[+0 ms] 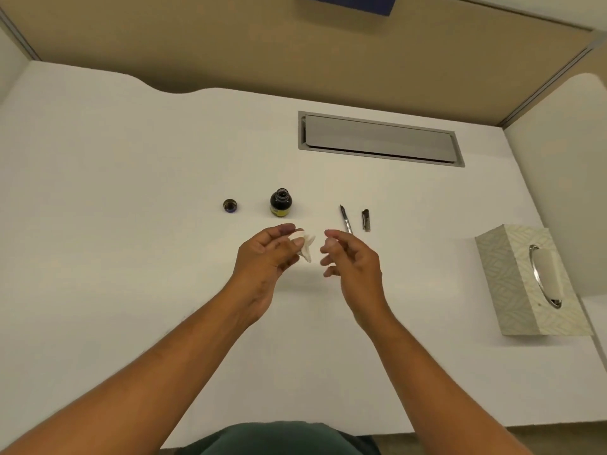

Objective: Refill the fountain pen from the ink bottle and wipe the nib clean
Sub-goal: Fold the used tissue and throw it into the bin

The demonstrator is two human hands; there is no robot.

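An uncapped dark ink bottle [281,202] with a yellow label stands on the white desk [131,224]. Its round cap [230,205] lies to its left. To its right lies the fountain pen [345,219], nib pointing away from me, with its dark cap [366,220] beside it. My left hand [267,254] pinches a small crumpled white tissue [307,247] in its fingertips, just in front of the bottle. My right hand [353,257] hovers beside the tissue with loosely curled fingers, holding nothing; its fingertips are near the pen's rear end.
A patterned tissue box [505,284] sits at the right edge of the desk. A grey cable hatch [381,139] is set into the desk behind the pen. Beige partition walls close off the back and the sides.
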